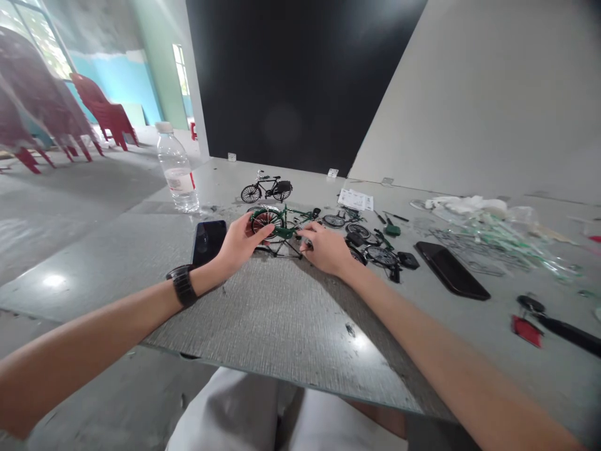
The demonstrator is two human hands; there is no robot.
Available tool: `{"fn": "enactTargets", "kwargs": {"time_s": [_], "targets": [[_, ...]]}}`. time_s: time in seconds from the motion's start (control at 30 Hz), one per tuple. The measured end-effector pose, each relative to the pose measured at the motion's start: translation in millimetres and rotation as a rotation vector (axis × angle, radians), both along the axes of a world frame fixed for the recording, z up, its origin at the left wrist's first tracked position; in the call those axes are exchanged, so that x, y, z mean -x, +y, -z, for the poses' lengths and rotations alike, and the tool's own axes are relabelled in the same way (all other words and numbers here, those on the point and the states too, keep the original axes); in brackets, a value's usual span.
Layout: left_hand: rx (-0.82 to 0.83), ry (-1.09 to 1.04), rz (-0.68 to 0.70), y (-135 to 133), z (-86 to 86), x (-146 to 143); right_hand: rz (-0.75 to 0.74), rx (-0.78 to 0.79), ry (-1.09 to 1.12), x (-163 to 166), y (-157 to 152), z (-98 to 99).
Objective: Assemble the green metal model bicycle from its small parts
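A small green model bicycle (284, 232) is held between my two hands above the table. My left hand (243, 239) is closed around its wheel end, with the thumb stretched along the frame. The fingertips of my right hand (323, 246) pinch near the pedal area of the same model; any small part between them is too small to make out. Just behind stands a finished-looking black model bicycle (268, 188), upright. Loose bicycle parts (381, 255), with wheels and dark frames among them, lie right of my right hand and partly behind it.
A water bottle (177, 169) and a dark phone (209, 240) stand and lie at left. Further right are a paper sheet (355, 200), small screwdrivers (397, 217), a black phone (451, 270), plastic bags (507, 232) and a black-handled tool (570, 332). A black panel (295, 81) rises behind.
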State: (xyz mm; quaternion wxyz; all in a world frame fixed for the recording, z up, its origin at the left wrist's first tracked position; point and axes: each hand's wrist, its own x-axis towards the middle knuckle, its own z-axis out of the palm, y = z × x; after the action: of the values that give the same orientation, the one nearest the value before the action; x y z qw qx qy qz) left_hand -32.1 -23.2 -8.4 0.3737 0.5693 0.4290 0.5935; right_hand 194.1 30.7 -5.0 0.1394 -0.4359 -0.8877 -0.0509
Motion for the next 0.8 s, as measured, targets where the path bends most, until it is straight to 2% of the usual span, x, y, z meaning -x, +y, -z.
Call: {"fn": "enactTargets", "kwargs": {"time_s": [0.3, 0.63, 0.8], "targets": [[-0.02, 0.079, -0.024, 1, -0.1, 0, 0.018, 0.04, 0.022, -3, 5, -2.1], [0.006, 0.072, 0.004, 0, 2.8, 1, 0.045, 0.04, -0.15, -6, 1, -9.7], [0.011, 0.063, 0.015, -1, 2.0, 1, 0.047, 0.009, -0.044, -11, 5, -8.6]]}}
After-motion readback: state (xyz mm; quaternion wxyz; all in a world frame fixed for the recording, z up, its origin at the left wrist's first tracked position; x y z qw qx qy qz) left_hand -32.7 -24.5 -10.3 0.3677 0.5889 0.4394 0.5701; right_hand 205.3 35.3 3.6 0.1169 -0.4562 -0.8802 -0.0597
